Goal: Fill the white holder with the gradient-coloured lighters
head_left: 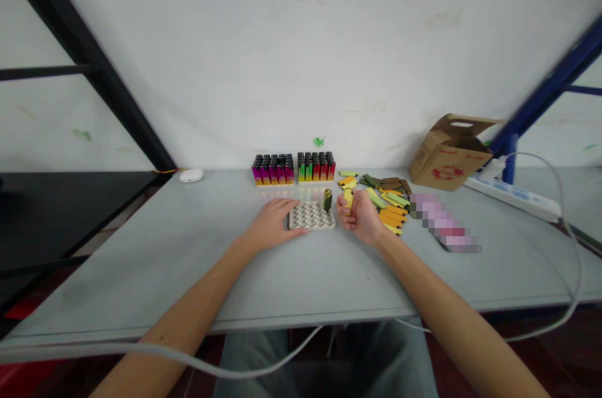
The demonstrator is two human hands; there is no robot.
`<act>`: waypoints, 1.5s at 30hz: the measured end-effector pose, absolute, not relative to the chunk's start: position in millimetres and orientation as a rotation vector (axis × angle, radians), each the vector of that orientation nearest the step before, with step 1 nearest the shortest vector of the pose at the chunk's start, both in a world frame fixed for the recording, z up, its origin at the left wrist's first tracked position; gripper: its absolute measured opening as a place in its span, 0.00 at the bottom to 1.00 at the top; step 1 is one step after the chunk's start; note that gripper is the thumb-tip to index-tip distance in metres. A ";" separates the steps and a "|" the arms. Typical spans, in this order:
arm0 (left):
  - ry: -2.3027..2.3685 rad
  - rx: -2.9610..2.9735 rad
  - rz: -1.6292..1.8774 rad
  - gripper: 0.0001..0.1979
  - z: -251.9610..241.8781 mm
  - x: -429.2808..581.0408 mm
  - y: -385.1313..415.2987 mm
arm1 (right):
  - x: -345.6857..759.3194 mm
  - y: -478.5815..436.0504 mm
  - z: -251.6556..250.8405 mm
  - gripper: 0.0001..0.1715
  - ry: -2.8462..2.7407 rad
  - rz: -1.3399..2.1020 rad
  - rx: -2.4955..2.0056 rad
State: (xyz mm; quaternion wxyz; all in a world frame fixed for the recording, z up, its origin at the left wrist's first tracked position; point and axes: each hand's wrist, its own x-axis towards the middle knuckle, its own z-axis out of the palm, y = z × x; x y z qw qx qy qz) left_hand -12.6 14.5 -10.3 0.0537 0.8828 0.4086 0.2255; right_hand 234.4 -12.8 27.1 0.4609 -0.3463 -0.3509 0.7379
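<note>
A white lighter tray (pixel 310 216) with rows of holes lies on the table in front of me. My left hand (pixel 275 222) grips its left end, thumb along the front edge and fingers at the back corner. One dark olive lighter (pixel 328 200) stands upright in the tray's right back part. Just right of the tray, my right hand (pixel 361 216) is closed round a yellow lighter (pixel 348 200), held upright. Beside that hand lie loose lighters: orange ones (pixel 393 217), pale green ones (pixel 395 199) and brown ones (pixel 390 183), partly hidden by the hand.
Against the wall stand a tray of purple lighters (pixel 273 170) and a tray of green and red lighters (pixel 316 167). A cardboard box (pixel 449 157), a power strip (pixel 517 197) with cables and a blurred pink item (pixel 442 222) are at right. A small white case (pixel 191 175) sits at left.
</note>
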 end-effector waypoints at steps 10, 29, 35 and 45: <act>1.244 2.673 0.683 0.36 -8.7 -11.7 14.0 | 232.0 -14.5 30.4 0.14 -0.831 1.794 -0.864; 1.246 2.667 0.664 0.36 -7.4 -11.7 13.9 | 233.2 -13.8 26.1 0.11 -0.876 1.803 -0.871; 1.242 2.668 0.666 0.36 -8.2 -12.0 13.6 | 232.6 -14.7 28.7 0.13 -0.850 1.770 -0.859; 1.242 2.669 0.675 0.36 -10.8 -12.2 15.3 | 231.1 -16.1 28.1 0.17 -0.964 1.727 -0.854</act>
